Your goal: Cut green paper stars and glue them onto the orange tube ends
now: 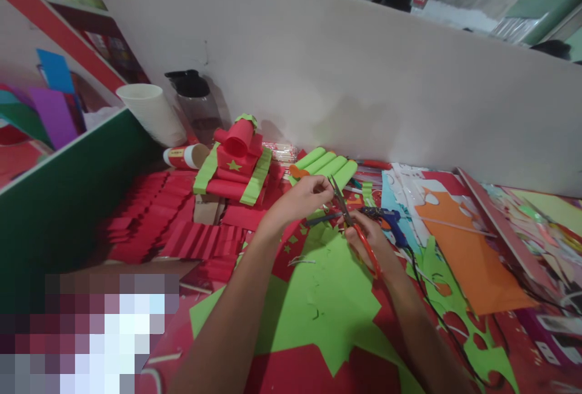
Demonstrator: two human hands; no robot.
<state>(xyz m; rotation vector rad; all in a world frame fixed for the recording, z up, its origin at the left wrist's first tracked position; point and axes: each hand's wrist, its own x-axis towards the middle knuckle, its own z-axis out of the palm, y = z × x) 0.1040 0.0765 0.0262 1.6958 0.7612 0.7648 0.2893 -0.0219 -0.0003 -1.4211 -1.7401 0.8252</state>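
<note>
One scissors pair (348, 219) in right fingers (367, 227)

Your scissors (349, 219): orange-red handles, dark grey blades. The pointed sheet (327, 297) before you is lime green, marked with small dark curves; the paper (291, 370) under it deep red. Your tabletop (191, 303) runs red too. Paper model (233, 171): red body, lime strips along both sides, yellow-green star. Pleated strips (152, 218) solid red; rolls (327, 165) lime. You have a blue and black glue gun (394, 227), a plain orange sheet (477, 260), a white cup (152, 115), a dark green divider (68, 194).
</note>
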